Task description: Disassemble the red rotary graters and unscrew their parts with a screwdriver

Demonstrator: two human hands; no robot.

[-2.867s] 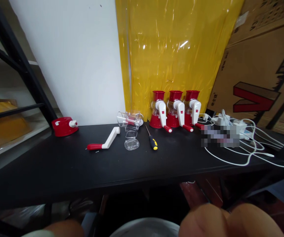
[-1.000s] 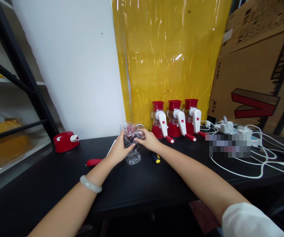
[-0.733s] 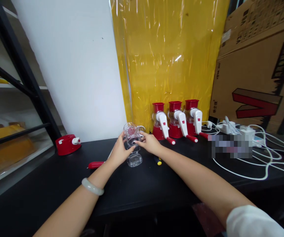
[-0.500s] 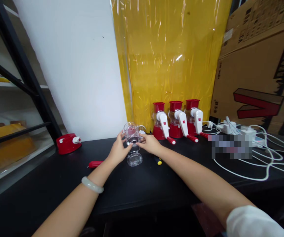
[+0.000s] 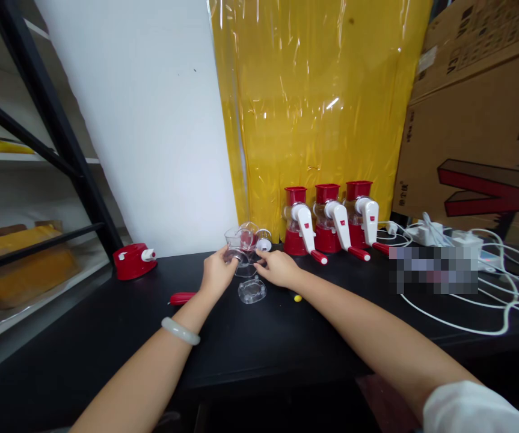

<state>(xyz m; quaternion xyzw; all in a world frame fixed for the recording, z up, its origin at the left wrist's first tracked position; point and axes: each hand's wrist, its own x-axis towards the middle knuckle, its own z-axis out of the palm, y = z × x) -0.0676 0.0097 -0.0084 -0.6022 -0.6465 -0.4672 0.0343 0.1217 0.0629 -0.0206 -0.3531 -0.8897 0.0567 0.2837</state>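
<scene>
Clear plastic makes up the see-through cup [image 5: 240,242] in front of you, near the back of the black table [image 5: 241,343], and something red shows through it. Your left hand [image 5: 217,273] is pinching its left side between thumb and fingers. Your right hand [image 5: 281,269] is at the other side, with its thumb and finger a bit apart; I can't tell if they touch the see-through cup or are just beside it. Next to those fingers, a little behind, is a small drum [image 5: 264,239] with a white end. Nearer to you is a flat clear piece [image 5: 252,291], and I can't tell if it is joined to the see-through cup. One red handle [image 5: 182,297] pokes out beside your left wrist, close to your pale bangle [image 5: 180,331]. By your right wrist you can see a round yellow tip [image 5: 297,298]. Well over to the left sits a round red base [image 5: 135,263] with a white knob. Three red and white grinders [image 5: 328,234] stand in a row to the right. Past them, white cords [image 5: 506,300] curl on the table, in front of a big cardboard box [image 5: 471,132].
</scene>
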